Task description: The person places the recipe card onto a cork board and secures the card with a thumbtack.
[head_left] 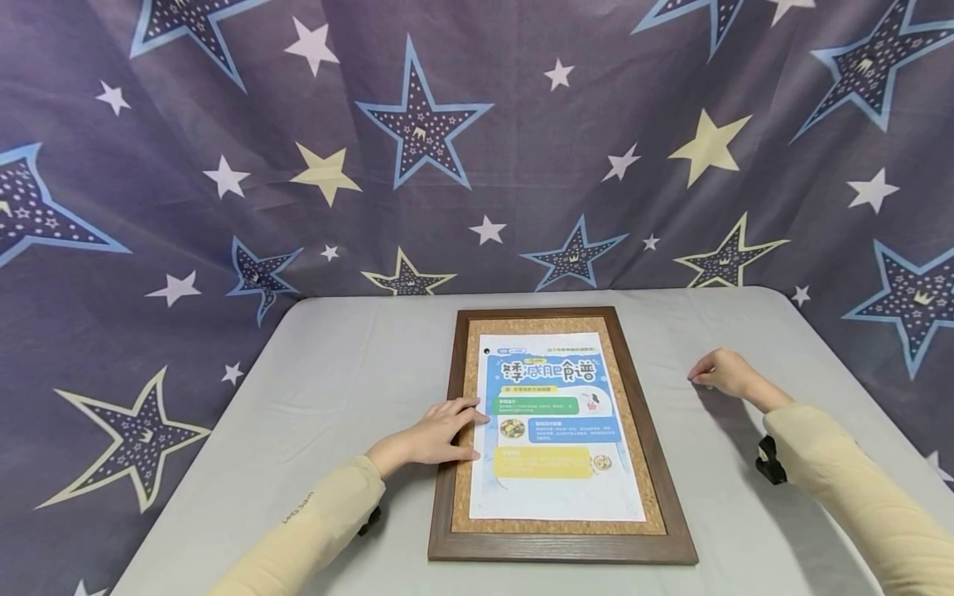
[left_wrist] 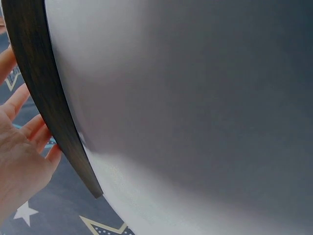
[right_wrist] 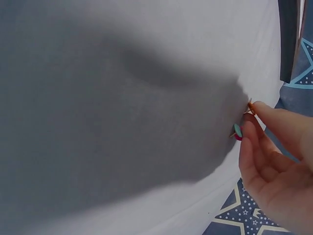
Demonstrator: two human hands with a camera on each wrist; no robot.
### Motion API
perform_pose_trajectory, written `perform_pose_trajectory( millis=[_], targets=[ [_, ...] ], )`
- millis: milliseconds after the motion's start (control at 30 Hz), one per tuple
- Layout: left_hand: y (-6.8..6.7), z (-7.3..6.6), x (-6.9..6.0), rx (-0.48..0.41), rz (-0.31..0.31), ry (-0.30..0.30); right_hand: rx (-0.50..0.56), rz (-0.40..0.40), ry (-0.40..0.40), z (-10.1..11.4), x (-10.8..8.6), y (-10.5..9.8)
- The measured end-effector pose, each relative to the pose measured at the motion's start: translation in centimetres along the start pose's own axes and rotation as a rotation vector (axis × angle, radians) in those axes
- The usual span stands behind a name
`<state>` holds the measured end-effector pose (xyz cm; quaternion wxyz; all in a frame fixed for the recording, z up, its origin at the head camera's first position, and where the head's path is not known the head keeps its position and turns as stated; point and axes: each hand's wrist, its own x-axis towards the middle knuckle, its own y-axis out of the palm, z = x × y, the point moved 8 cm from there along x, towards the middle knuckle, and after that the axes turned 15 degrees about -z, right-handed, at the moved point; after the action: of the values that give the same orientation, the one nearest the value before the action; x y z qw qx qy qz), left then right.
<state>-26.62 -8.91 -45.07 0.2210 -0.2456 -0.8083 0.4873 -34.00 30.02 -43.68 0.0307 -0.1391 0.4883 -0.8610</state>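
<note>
A cork board with a dark wooden frame [head_left: 562, 550] lies on the table, and a printed poster [head_left: 559, 497] rests on its cork. One dark pin [head_left: 487, 351] shows at the poster's upper left corner. My left hand [head_left: 432, 434] lies across the frame's left side with fingers spread, fingertips on the poster's left edge. To the right of the board, my right hand [head_left: 726, 374] pinches small coloured pushpins; the right wrist view shows an orange pin [right_wrist: 252, 107] at the thumb and a green pin [right_wrist: 237, 130] beside a pink one at the fingers.
A pale cloth covers the table [head_left: 358, 356]. Behind and beside it hangs a dark curtain [head_left: 522, 165] printed with stars. Dark wrist devices sit under both sleeves.
</note>
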Motion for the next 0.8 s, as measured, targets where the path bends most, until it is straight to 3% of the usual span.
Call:
perform_pose_trajectory(
  millis=[633,800],
  targets=[
    [-0.06,-0.14,-0.04,-0.005,-0.008,0.003,0.005,-0.032,-0.021,0.13,-0.03,0.00],
    [-0.10,-0.11,-0.04,-0.052,-0.030,0.026,0.008,-0.034,-0.033,0.22,-0.09,-0.10]
  ],
)
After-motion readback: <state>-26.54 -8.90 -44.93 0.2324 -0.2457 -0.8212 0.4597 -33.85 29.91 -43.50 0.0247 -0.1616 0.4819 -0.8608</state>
